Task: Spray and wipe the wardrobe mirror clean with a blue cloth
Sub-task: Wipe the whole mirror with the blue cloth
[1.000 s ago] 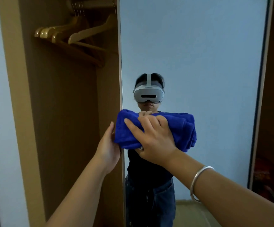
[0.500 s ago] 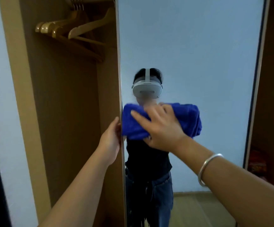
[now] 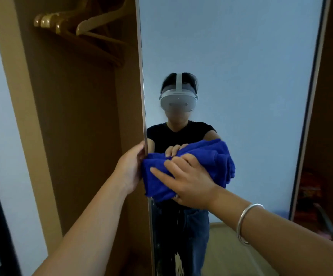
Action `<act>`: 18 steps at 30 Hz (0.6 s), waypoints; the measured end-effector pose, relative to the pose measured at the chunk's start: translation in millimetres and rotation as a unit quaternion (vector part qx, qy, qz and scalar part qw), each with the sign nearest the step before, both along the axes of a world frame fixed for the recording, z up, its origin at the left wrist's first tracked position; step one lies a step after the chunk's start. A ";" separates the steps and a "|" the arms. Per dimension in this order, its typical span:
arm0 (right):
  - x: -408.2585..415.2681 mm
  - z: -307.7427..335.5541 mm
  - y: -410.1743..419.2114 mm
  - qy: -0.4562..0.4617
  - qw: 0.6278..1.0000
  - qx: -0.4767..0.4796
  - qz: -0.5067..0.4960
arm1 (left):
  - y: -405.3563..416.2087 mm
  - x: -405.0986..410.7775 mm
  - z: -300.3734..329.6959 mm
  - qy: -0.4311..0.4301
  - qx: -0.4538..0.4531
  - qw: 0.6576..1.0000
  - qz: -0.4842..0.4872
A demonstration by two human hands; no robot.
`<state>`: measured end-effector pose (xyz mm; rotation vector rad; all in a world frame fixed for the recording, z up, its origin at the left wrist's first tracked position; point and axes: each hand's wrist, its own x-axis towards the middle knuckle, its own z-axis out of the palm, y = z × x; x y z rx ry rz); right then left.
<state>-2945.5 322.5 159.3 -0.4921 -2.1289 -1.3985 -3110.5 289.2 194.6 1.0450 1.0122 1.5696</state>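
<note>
The right hand [image 3: 189,180] presses a thick, folded blue terry cloth [image 3: 207,158] flat against the tall wardrobe mirror [image 3: 241,76]. Its fingers are spread and only lightly bent over the bundle, so it pushes more than it grips. The cloth sits at the left edge of the mirror, about the middle of its height, and one corner reaches the thin metal frame strip [image 3: 143,96]. The left hand [image 3: 130,168] holds this same left edge of the mirror door; its fingers go around the edge out of sight, and the thumb side lies on the frame, touching the cloth.

The cloth looks soft and light — it bunches easily, so I judge that a wide palm on top is the best hold, to keep the folds together while it slides. The glass is stiff, smooth and fragile, and the door may swing, which is probably why the left hand steadies it at the edge.

Wet streaks [image 3: 178,222] show lower on the glass — this part seems not yet wiped.

Wooden clothes hangers [image 3: 94,24] hang inside the open brown wardrobe compartment [image 3: 78,136] on the left.
</note>
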 end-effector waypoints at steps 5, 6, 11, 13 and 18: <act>19.0 -10.0 2.4 -0.153 0.988 0.020 0.014 | -2.5 14.6 1.4 0.020 0.022 0.997 0.065; 21.7 -7.4 4.8 -0.162 0.986 0.028 0.022 | -2.0 17.5 -1.2 0.016 0.028 0.997 0.076; 40.1 0.6 12.8 -0.121 0.991 0.043 0.043 | 1.0 30.7 -13.2 -0.032 0.033 0.993 0.111; 51.4 2.7 14.3 -0.078 0.995 0.036 0.046 | 2.4 34.7 -16.3 -0.009 0.033 0.990 0.140; 89.0 2.5 18.2 0.049 0.997 0.053 0.012 | 12.1 32.9 -21.4 -0.011 0.043 0.986 0.162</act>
